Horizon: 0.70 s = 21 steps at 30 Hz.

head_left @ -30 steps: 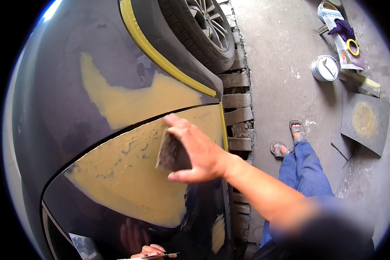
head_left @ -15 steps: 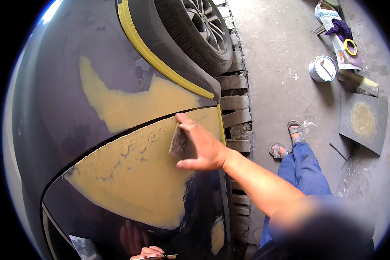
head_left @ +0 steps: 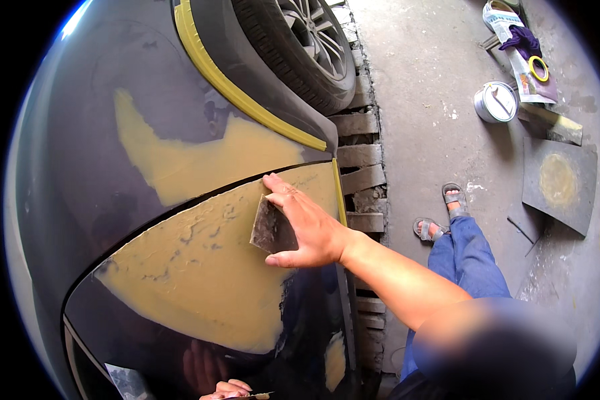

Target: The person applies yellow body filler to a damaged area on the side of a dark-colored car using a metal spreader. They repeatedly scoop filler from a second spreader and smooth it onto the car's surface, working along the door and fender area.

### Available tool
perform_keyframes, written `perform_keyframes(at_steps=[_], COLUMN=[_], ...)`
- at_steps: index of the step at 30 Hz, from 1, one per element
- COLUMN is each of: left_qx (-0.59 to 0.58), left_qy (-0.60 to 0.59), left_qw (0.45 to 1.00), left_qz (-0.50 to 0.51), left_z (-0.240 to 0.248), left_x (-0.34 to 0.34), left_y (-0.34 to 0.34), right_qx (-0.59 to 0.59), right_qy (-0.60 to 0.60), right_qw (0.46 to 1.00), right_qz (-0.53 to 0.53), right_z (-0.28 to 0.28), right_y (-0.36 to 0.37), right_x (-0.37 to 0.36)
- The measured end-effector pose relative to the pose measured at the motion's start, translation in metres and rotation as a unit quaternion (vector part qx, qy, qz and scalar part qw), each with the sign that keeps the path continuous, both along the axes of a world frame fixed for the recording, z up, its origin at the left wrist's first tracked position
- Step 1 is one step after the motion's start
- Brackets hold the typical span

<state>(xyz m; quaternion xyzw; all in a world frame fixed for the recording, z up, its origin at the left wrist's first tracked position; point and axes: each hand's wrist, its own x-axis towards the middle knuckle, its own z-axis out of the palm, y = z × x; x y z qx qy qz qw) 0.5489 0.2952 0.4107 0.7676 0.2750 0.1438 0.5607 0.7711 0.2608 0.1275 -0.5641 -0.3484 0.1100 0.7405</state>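
Car panel (head_left: pixel 130 333) w/ tan filler (head_left: pixel 207 280): R hand (head_left: pixel 313 229) grips dark spreader (head_left: pixel 270 227) over it, face more visible vs moment ago, so angle prob changed; L hand (head_left: pixel 231 387) holds thin plate (head_left: pixel 263 395).

Print on view, but no wd. or no. legible: a newspaper-type sheet (head_left: pixel 521 72) draped over a low stand (head_left: pixel 491 42) bears blue lettering (head_left: pixel 515 31) nr the stand's upper end, too small & blurred to make out. A 2nd patch of print, multicol. w/ orange, sits by the sheet's lower L edge, likewise unreadable at this res. Any marking on the side of the white can (head_left: pixel 485 107), just beside the sheet's lower end, is too small to tell.
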Motion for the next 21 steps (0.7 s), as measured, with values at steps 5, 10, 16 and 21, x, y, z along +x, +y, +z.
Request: perform_keyframes(at_steps=[5,10,16,21], left_qx=[-0.014,-0.004,-0.017,-0.018], left_qy=[-0.004,-0.003,-0.012,-0.024], left_qw=[0.999,1.000,1.000,0.999], left_qz=[-0.033,0.003,-0.001,-0.043], left_z=[0.003,0.000,-0.002,-0.001], left_x=[-0.009,0.003,0.002,-0.005], left_y=[0.008,-0.001,-0.001,0.005], right_qx=[-0.058,-0.026,-0.105,-0.247], right_qy=[0.126,0.006,0.256,0.339], right_qw=[0.990,0.999,0.960,0.908], right_qz=[0.010,-0.019,-0.032,0.005], right_z=[-0.032,-0.010,-0.012,0.001], right_y=[-0.002,0.001,-0.013,-0.005], right_x=[0.004,0.000,-0.013,-0.011])
